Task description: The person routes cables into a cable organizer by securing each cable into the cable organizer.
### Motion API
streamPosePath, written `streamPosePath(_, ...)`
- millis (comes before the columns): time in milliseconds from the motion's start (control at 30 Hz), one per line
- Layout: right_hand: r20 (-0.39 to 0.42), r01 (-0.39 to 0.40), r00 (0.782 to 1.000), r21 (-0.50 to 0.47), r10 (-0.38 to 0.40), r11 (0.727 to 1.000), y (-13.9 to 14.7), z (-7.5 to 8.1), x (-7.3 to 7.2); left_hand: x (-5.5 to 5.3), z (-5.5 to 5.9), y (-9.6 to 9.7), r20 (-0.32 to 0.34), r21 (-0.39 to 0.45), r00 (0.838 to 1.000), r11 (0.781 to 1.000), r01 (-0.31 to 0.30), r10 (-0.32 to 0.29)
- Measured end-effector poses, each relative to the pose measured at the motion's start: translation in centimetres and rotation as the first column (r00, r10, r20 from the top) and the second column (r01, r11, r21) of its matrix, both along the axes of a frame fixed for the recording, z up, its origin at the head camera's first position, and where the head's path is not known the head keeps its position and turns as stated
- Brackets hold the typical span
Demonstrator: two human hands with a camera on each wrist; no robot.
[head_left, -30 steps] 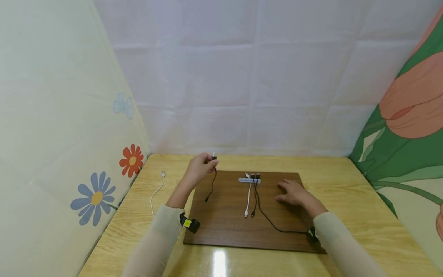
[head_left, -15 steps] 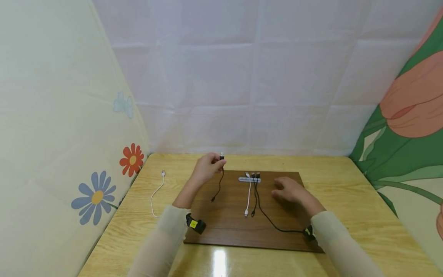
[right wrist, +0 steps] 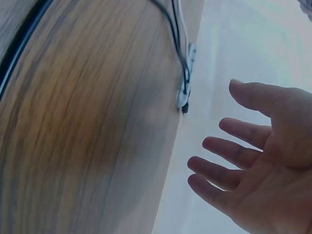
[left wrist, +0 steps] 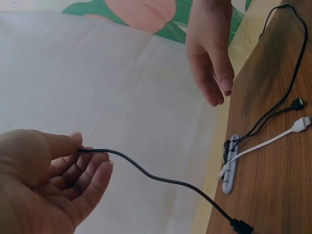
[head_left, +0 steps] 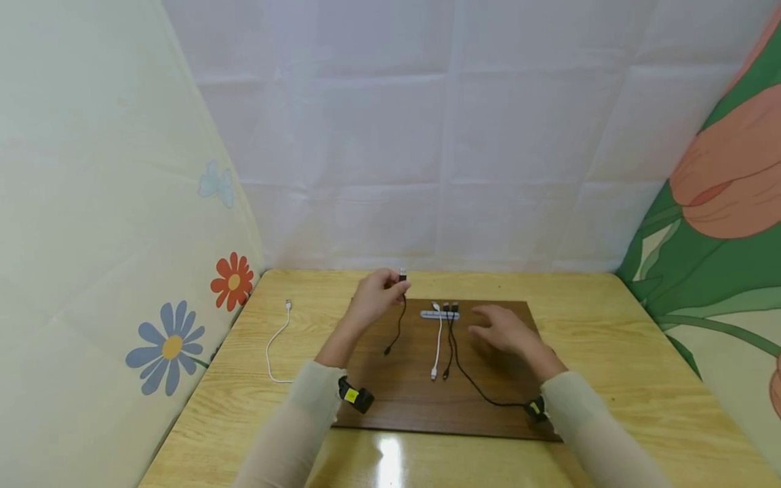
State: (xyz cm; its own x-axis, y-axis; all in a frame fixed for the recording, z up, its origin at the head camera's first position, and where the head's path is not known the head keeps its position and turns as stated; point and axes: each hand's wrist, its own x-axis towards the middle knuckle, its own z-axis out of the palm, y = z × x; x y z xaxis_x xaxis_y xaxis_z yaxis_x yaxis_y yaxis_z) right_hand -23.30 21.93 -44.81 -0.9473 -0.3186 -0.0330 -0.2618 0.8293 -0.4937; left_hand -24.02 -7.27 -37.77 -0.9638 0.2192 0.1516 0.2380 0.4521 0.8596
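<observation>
Between thumb and fingers, my left hand [head_left: 375, 298] pinches a short black USB cable [left wrist: 165, 180] near its USB plug, which points up; the other end dangles over the brown board [head_left: 390, 400]. A pale grey cable holder [left wrist: 230, 170] sits near the board's back edge. One white cable [head_left: 438, 342] and two black cables [head_left: 470, 379] run through its slots, plugs at the back. To the right of the holder, my right hand [head_left: 506, 332] hovers above the board with fingers spread, holding nothing, as the right wrist view also shows.
Another white USB cable [head_left: 268, 349] lies on the light wooden table [head_left: 219, 420], left of the board. A white cloth [head_left: 378, 135] hangs behind the table. Flower-printed sheets [head_left: 91, 203] stand at both sides.
My left hand has moved right toward the cable holder, carrying the black USB cable. My right hand has shifted left and slightly back, closer to the holder.
</observation>
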Motion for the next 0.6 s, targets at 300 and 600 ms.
streamPosePath(300, -0.04, -0.022, 0.999, -0.167, 0.015, 0.986, -2.6, 0.7, 0.6, -0.2, 0.1, 1.5, -0.006, 0.028, 1.0, 0.999, 0.019, -0.019)
streamPosePath(600, -0.064, -0.083, 0.996, -0.366, 0.064, 0.927, -6.3, 0.9, 2.1, -0.6, -0.1, 2.8, -0.008, 0.072, 1.0, 0.997, 0.014, -0.014)
